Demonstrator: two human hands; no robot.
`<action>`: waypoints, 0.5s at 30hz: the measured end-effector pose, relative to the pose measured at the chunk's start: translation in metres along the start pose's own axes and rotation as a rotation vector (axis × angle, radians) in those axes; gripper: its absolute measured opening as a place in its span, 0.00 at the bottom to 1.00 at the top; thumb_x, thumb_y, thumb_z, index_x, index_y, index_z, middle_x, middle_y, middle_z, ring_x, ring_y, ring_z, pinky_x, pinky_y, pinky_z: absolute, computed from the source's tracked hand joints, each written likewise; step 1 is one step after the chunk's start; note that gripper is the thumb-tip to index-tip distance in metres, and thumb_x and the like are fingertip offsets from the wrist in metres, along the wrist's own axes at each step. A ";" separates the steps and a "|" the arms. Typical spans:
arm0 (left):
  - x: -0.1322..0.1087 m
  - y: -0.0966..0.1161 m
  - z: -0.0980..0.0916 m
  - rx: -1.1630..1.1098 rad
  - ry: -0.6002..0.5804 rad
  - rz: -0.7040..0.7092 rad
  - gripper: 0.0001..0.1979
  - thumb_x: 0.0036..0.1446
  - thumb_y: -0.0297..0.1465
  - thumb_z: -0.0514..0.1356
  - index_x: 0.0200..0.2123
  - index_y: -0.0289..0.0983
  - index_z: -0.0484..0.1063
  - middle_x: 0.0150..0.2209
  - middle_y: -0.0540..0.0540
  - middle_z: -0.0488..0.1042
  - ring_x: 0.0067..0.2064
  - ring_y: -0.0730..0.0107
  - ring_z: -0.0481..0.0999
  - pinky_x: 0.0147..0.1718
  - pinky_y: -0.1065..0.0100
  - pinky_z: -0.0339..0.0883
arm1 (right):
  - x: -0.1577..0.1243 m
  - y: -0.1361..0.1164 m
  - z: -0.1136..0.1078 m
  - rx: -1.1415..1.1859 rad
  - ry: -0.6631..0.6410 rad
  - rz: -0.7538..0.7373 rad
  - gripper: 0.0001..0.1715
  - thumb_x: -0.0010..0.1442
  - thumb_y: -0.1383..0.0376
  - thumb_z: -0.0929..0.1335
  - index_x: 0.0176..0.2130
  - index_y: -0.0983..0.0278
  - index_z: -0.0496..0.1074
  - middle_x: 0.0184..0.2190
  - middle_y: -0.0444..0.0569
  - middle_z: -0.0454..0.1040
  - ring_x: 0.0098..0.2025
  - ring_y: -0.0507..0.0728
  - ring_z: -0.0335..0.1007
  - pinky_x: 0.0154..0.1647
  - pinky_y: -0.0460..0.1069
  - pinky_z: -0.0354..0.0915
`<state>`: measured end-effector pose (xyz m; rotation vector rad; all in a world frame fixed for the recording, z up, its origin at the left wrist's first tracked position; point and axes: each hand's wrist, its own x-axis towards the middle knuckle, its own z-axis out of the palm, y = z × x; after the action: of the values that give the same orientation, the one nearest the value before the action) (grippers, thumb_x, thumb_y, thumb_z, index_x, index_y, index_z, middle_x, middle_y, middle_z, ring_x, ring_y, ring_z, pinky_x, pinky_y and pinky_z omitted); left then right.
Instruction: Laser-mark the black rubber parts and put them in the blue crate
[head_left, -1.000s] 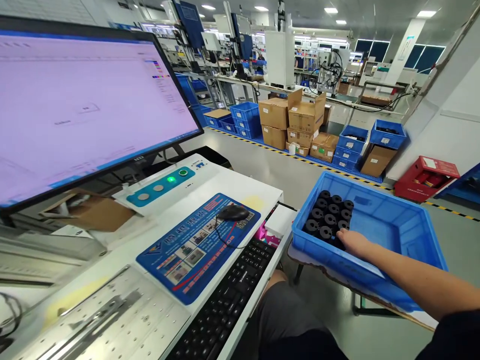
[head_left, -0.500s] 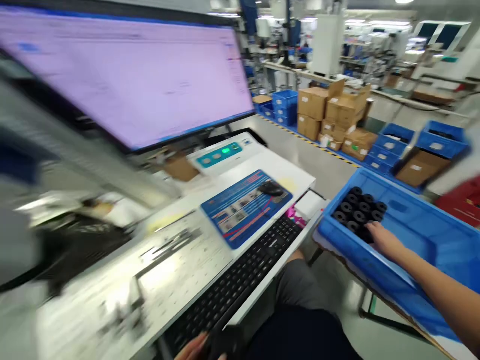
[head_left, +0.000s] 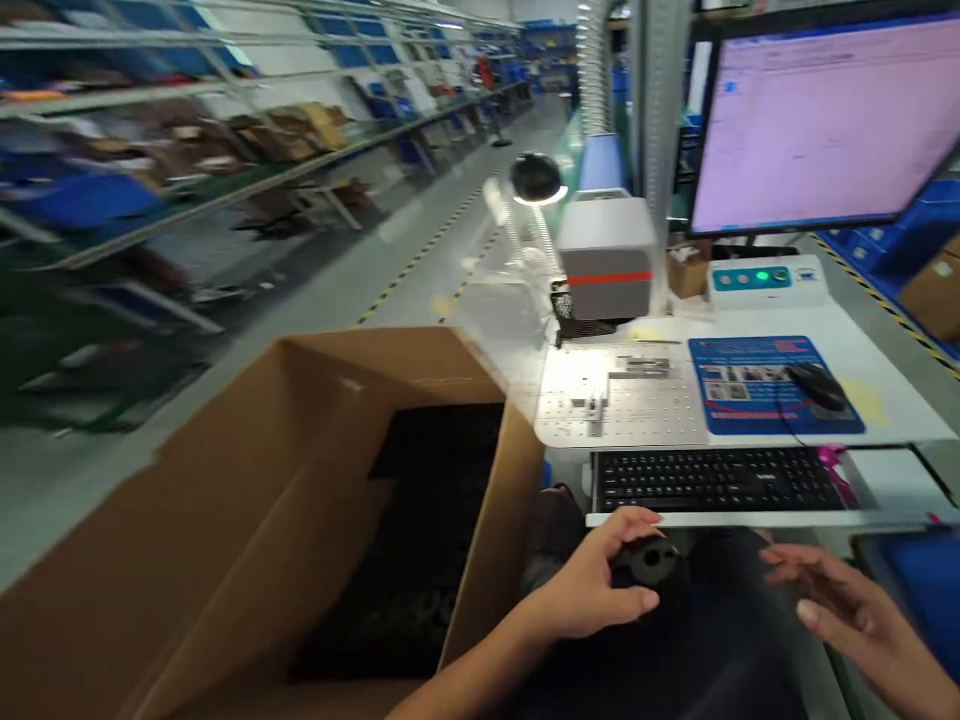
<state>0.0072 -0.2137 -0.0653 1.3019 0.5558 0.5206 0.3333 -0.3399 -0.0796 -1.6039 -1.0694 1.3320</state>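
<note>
A brown box (head_left: 217, 470) with dark things (head_left: 435, 510) inside stood by the desk's (head_left: 862, 330) front left corner. Next, the left hand (head_left: 589, 590) had its grip closed around a round black part (head_left: 655, 562), near the desk's front edge. Farther right, the right hand's (head_left: 885, 635) grip was half wide, fingers bent, near the front right corner.
</note>
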 end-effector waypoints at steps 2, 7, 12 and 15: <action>-0.012 0.012 -0.003 -0.045 -0.066 0.039 0.36 0.48 0.40 0.74 0.57 0.39 0.66 0.51 0.37 0.76 0.51 0.54 0.76 0.52 0.55 0.69 | 0.024 -0.020 0.053 0.147 -0.282 -0.017 0.36 0.55 0.45 0.74 0.59 0.53 0.72 0.62 0.57 0.71 0.60 0.72 0.70 0.59 0.64 0.68; -0.044 0.029 -0.015 -0.020 -0.060 0.199 0.34 0.44 0.44 0.76 0.52 0.39 0.73 0.48 0.39 0.78 0.48 0.54 0.78 0.52 0.55 0.70 | 0.049 -0.038 0.136 0.375 -0.686 0.069 0.48 0.48 0.40 0.76 0.63 0.54 0.69 0.66 0.56 0.66 0.68 0.71 0.59 0.69 0.64 0.55; -0.083 0.010 -0.032 0.179 0.101 0.186 0.34 0.46 0.45 0.75 0.56 0.41 0.75 0.50 0.39 0.78 0.50 0.53 0.78 0.53 0.57 0.69 | 0.057 -0.040 0.170 0.239 -0.748 0.187 0.53 0.41 0.39 0.78 0.61 0.55 0.71 0.63 0.57 0.69 0.67 0.73 0.62 0.67 0.65 0.57; -0.102 -0.012 -0.058 0.235 0.219 0.146 0.32 0.49 0.45 0.73 0.56 0.41 0.74 0.50 0.39 0.78 0.48 0.57 0.77 0.47 0.61 0.72 | 0.064 -0.037 0.185 0.005 -0.749 0.192 0.44 0.40 0.42 0.79 0.55 0.54 0.77 0.59 0.55 0.74 0.63 0.73 0.66 0.65 0.64 0.60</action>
<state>-0.1070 -0.2388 -0.0781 1.5271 0.7236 0.7419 0.1519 -0.2574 -0.0938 -1.2326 -1.3467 2.1523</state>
